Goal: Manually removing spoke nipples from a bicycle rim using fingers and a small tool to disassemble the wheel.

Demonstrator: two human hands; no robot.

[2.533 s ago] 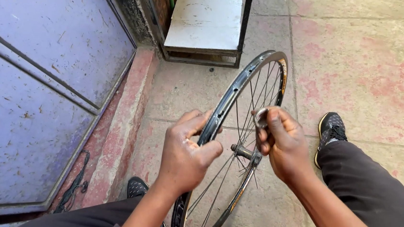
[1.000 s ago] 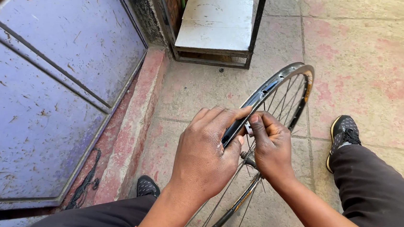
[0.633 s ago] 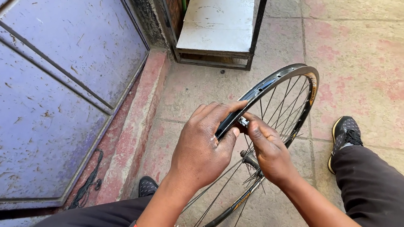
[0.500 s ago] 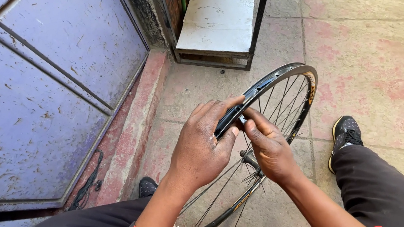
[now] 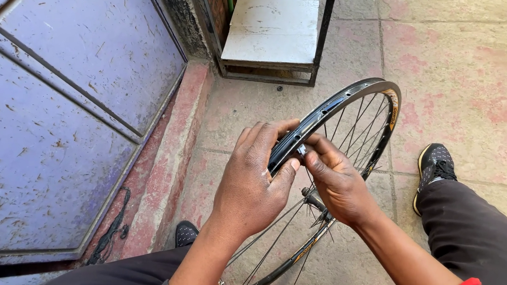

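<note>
- We see a purple metal door [image 5: 52, 116] filling the left side of the view, scratched and panelled, with a reddish raised kerb [image 5: 165, 167] running along its foot.
- The floor [image 5: 471, 71] is worn concrete slabs with faded red patches; it carries everything else here.
- At the far edge of the floor stands a low bench with a pale, chipped top [image 5: 274, 20] in a dark metal frame, well apart from our hands.
- The bicycle wheel rim [image 5: 355, 95], black with thin spokes and no tyre, stands tilted between our knees; its lower edge is near our lap and its upper edge points toward the bench.
- Our legs in dark trousers [image 5: 478, 233] flank the wheel, and the orange cuffs of our sleeves show at the bottom edge.
- Our left hand [image 5: 251, 188] is clamped on the near part of the rim, fingers curled over its outer face and thumb pressing from below.
- Our right hand [image 5: 335, 181] sits just beside it, inside the rim among the spokes, fingertips pinched on a small metal piece [image 5: 301, 150] at the rim's inner face; what that piece is we cannot tell.
- A black shoe with pale dots [image 5: 436, 167] rests on the floor to the right of the wheel, and the toe of the other shoe [image 5: 185, 232] shows on the left by the kerb.
</note>
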